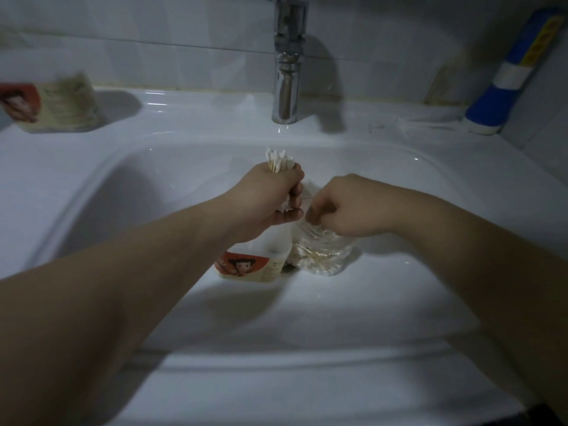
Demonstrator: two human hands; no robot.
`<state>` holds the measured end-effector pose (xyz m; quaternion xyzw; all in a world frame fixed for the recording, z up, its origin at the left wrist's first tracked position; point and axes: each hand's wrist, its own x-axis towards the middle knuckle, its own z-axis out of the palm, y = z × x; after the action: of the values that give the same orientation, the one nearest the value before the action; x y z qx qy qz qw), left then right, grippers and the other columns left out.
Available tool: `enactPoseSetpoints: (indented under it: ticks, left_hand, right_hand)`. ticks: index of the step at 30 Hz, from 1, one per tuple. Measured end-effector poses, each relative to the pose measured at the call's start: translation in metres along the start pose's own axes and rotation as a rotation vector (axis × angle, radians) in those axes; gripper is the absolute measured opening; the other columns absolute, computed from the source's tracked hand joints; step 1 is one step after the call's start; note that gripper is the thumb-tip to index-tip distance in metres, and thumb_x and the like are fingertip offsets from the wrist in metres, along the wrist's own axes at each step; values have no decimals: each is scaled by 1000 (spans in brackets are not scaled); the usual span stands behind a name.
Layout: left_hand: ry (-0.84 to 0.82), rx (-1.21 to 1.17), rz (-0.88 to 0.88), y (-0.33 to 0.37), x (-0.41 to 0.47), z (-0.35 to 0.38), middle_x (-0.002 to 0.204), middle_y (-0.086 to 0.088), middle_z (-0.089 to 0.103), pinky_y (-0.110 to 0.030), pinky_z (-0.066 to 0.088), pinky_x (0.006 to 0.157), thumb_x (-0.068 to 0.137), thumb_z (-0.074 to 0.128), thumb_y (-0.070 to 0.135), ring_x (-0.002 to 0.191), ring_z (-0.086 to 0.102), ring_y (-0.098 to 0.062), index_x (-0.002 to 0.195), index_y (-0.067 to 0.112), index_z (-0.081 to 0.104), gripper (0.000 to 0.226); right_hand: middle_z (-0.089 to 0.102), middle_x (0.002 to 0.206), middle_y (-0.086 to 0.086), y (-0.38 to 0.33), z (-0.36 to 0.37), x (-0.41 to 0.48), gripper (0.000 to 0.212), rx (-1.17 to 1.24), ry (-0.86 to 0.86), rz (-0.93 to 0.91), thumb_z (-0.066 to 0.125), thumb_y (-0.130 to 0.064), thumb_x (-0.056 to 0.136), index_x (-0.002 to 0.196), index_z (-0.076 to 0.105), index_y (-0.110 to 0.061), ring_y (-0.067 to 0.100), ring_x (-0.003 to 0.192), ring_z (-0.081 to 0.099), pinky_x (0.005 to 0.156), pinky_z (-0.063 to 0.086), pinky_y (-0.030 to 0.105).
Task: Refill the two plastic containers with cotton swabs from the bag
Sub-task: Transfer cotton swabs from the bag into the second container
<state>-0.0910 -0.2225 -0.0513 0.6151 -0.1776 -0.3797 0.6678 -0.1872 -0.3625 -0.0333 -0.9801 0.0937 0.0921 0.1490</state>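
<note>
My left hand (270, 199) is closed around a bundle of cotton swabs (279, 161), whose white tips stick up above my fist. Below that hand, in the sink basin, stands a clear plastic container (250, 264) with a red cartoon label. My right hand (347, 207) grips the top of a clear plastic bag (322, 253) holding more swabs, right beside the container. A second labelled container (58, 103), filled with swabs, sits on the sink ledge at the far left.
The white sink (123, 179) surrounds both hands, with the chrome faucet (287, 63) at the back centre. A blue and white tube (510, 75) leans against the tiled wall at the right. Something clear and blurred lies on the ledge beside it.
</note>
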Motion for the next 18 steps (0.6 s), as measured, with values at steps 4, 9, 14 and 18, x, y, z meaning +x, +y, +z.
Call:
enactPoseSetpoints:
  ticks: [4, 9, 14, 18]
  left_hand:
    - [-39, 71, 6, -3, 0, 0, 61, 4, 57, -27, 56, 57, 104, 54, 18, 51, 54, -10, 88, 17, 56, 16]
    - [-121, 114, 12, -6, -1, 3, 64, 2, 59, -29, 58, 62, 104, 55, 19, 56, 57, -13, 87, 16, 57, 18]
    - [-183, 178, 6, -8, -3, 4, 65, -1, 62, -34, 61, 70, 104, 54, 17, 60, 61, -16, 87, 13, 57, 18]
    - [-187, 202, 6, -9, -3, 4, 66, -3, 60, -41, 62, 80, 105, 53, 14, 63, 62, -18, 89, 12, 57, 16]
  right_hand:
    - [64, 73, -4, 0, 18, 6, 11, -241, -98, -13, 58, -23, 89, 87, 69, -22, 18, 69, 61, 60, 51, 31]
    - [47, 60, -6, 1, 35, 13, 34, -310, 15, -70, 54, -30, 95, 62, 45, -24, 6, 50, 41, 39, 28, 15]
    - [45, 69, -8, 7, 35, 16, 34, -274, -3, -48, 52, -29, 96, 65, 39, -28, 11, 59, 44, 59, 34, 25]
    - [46, 70, -9, 6, 36, 18, 33, -264, -26, -44, 54, -27, 96, 66, 40, -28, 5, 59, 41, 65, 36, 26]
